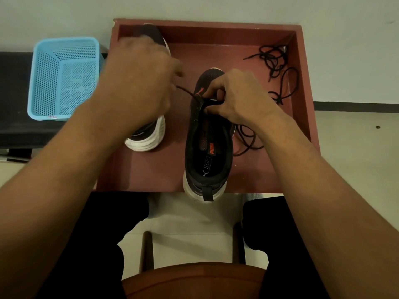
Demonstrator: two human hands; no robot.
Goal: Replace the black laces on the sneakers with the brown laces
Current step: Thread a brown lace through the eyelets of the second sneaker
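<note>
The near sneaker stands heel toward the person on the red tabletop, its heel jutting past the front edge. The right hand sits on top of its throat, fingers curled tight around the tongue and eyelet edge. A taut lace runs from the sneaker's left eyelets up and leftward into the left hand, which hangs above and left of the shoe with its fingers curled around the lace's end. The pinch itself is blurred and partly hidden under the hand. The lace looks dark, and its colour is hard to call in this light.

The far sneaker is mostly covered by the left hand and forearm; only toe and white heel show. More lace loops out just right of the near sneaker, partly behind the right wrist. Loose laces lie tangled near the right wall. A blue basket stands left of the tabletop.
</note>
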